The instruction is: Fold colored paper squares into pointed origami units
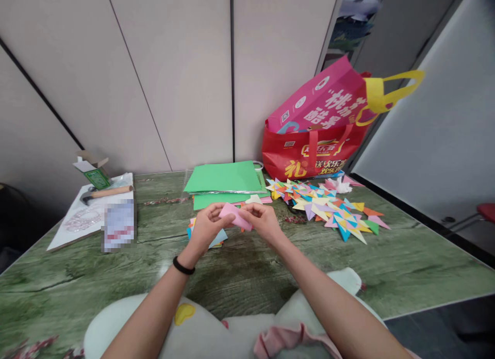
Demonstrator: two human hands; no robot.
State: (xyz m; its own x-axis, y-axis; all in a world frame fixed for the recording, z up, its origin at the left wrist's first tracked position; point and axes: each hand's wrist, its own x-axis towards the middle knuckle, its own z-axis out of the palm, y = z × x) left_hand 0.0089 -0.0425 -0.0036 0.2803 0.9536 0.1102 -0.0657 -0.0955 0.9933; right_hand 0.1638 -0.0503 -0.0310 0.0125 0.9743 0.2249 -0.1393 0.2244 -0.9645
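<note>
A small folded piece of pink paper (235, 216) is held up above the table between both hands. My left hand (209, 226) pinches its left end, thumb on the near face. At the other end, my right hand (264, 221) grips it with thumb and fingers. Just below and behind my left hand lie several small coloured paper squares (219, 238), partly hidden by it. Green paper sheets (224, 177), some in a clear sleeve, are stacked beyond the hands. To the right spreads a heap of pointed, folded paper pieces (328, 207) in many colours.
A red gift bag (286, 150) with a pink box (317, 101) inside stands at the back right. On the left, a hammer (106, 193) and an opened green box (96, 176) rest on a white board (77, 214). A pale plush cushion (216, 333) lies against the near edge.
</note>
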